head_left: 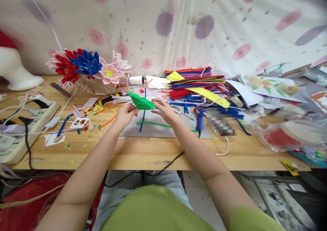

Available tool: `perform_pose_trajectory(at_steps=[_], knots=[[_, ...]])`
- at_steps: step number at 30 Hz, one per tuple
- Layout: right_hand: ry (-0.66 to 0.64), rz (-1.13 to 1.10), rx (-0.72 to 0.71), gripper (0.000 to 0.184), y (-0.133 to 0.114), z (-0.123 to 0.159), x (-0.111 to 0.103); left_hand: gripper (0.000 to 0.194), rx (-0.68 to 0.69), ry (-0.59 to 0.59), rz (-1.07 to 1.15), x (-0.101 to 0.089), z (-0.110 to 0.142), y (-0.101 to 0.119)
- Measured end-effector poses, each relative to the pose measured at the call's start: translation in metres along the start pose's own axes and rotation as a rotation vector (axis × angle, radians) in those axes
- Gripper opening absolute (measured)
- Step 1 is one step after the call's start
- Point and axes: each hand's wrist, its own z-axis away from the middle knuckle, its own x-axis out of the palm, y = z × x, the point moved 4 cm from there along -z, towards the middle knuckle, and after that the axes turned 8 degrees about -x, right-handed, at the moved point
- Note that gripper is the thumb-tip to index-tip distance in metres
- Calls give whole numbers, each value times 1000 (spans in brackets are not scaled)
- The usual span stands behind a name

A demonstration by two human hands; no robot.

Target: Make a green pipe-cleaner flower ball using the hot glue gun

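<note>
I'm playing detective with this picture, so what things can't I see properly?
In the head view:
Whatever lies under the grey-and-white pixel squares, beside the blue plastic glue gun; the squares cover it.
The rest of the smooth white stand topped with red; the left edge cuts it off.
The back of the bright green, pointed piece; its front hides it.

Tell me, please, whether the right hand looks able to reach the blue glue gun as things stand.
Probably yes: the blue glue gun sits right of the right hand, with nothing tall seemingly between, though that hand would first have to leave the green leaf-shaped piece.
</note>
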Motion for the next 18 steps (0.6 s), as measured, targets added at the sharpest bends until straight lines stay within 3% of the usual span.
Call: perform_pose_trajectory(at_steps=[2,7,9,10,12,15,17,18], knots=[[19,133,25,36,-1,17,-22,17,-99,50,61,0,2,-6],[-255,491,191,33,-28,85,-85,23,-279,39,277,9,8,-21],[-259,647,217,33,-45,112,-118,25,-313,57,347,14,10,-24],[-184,723,227,34,-53,124,-138,24,-320,75,382,16,11,-25],[111,855,215,34,-70,144,-179,23,-320,130,458,18,13,-28],[643,1095,122,27,-90,172,-230,19,-324,238,590,16,16,-32],[775,1219,109,30,-93,183,-248,15,-356,255,680,16,18,-37],[782,1264,122,35,-91,186,-253,13,-380,246,725,16,19,-40]])
